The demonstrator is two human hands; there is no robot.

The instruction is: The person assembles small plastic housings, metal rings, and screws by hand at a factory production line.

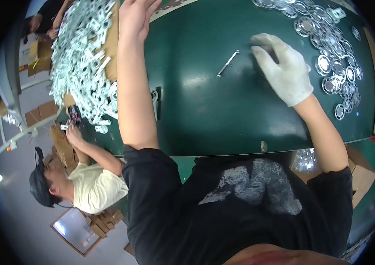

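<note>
My bare left hand reaches to the far edge of the view, beside the heap of pale plastic parts. Its fingers look stretched out, but their tips are cut off by the frame; nothing shows in it. A white glove covers my right hand, which hovers over the green table with thumb and fingers apart, holding nothing. Left of its fingertips lies a thin, shiny metal rod-like piece, slanted on the tabletop. Beside my left forearm rests a dark strip with a pale part, partly hidden by the arm.
Round silver metal discs lie piled along the right side of the green table. A small pale part sits among them. At the left, a co-worker in a cap handles a small white piece. Another person is at the far left.
</note>
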